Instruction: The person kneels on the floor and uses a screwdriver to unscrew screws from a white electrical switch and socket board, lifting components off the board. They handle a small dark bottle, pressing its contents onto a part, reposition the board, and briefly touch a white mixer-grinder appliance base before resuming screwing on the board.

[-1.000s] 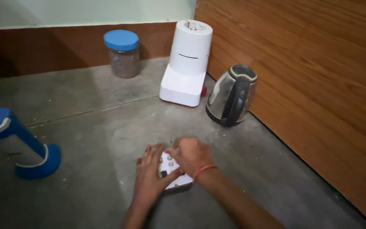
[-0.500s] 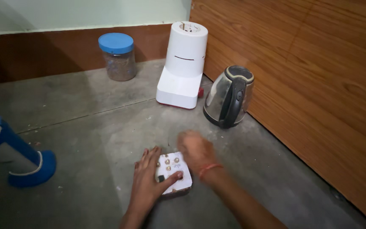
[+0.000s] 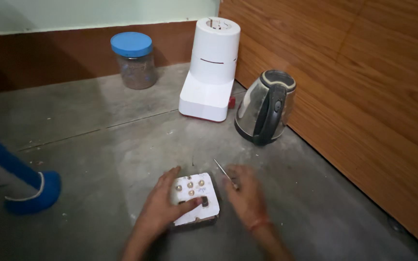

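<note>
Since the earlier frames the right hand (image 3: 246,197) has come off the small white switch plate (image 3: 195,198) and is now lying just to its right, while the left hand (image 3: 163,207) is still pressing on the plate. Around them, the grey concrete floor (image 3: 97,145) is filling most of the view, and a wooden panel wall (image 3: 364,87) is running along its right side. By that wall, a white mixer base (image 3: 211,72) is standing upright, with a steel electric kettle (image 3: 267,108) with a black handle sitting just beside it on the right. Further left, a glass jar (image 3: 134,60) with a blue lid is standing against the back wall, and a blue and white object (image 3: 15,183) is lying at the left edge, well apart from the hands. The plate is resting flat on the floor between the two hands, showing several round metal screw heads. Spread fingers of the left hand are lying along its left edge, with the thumb across its face. Closed loosely, the right hand's fingers are gripping a thin metal tool (image 3: 222,170), likely a screwdriver, whose tip is pointing up and away from the plate.
</note>
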`<state>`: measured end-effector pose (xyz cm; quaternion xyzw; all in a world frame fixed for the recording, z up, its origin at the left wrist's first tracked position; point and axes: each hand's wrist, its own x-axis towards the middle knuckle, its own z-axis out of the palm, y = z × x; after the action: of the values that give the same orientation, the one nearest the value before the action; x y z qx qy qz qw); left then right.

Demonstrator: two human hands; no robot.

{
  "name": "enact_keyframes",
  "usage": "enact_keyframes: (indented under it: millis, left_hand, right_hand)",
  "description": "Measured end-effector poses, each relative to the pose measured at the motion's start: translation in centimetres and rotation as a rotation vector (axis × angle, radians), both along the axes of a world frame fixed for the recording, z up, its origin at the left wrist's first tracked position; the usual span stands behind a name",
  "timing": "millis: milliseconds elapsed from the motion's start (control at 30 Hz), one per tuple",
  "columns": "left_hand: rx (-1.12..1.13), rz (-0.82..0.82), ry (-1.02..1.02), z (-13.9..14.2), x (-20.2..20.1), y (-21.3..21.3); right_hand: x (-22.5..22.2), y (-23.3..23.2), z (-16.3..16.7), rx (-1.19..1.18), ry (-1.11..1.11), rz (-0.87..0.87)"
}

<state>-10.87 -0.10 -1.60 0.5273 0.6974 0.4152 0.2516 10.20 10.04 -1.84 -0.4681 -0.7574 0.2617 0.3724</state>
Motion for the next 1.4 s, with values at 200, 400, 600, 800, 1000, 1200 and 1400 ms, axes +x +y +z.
enact_keyframes:
  millis: [200, 400, 600, 800, 1000, 1200, 1400]
  left_hand:
    - [-0.120, -0.027, -0.003, 0.0, -1.0, -0.8]
    - [-0.115, -0.082, 0.027, -0.3, -1.2, -0.8]
    - [-0.157, -0.104, 0.135, -0.2, -1.5, -0.9]
    - [-0.094, -0.115, 0.166, 0.6, -1.3, -0.9]
    - [-0.083, -0.098, 0.046, 1.4, -1.2, -1.3]
    - [-0.119, -0.096, 0.200, 1.0, -1.2, -1.4]
    - [-0.130, -0.104, 0.189, 1.0, -1.4, -1.4]
  right_hand:
    - [-2.2, -5.4, -0.9, -0.252, 0.201, 0.071]
    - [-2.1, -6.6, -0.3, -0.342, 0.223, 0.042]
    - [-2.4, -6.7, 0.1, -0.427, 0.186, 0.004]
    - [-2.4, -6.9, 0.2, -0.350, 0.228, 0.043]
    - [-2.7, -6.8, 0.1, -0.376, 0.183, -0.004]
    - [-2.5, -6.7, -0.5, -0.339, 0.232, 0.047]
    - [-2.7, -6.4, -1.0, -0.351, 0.266, 0.080]
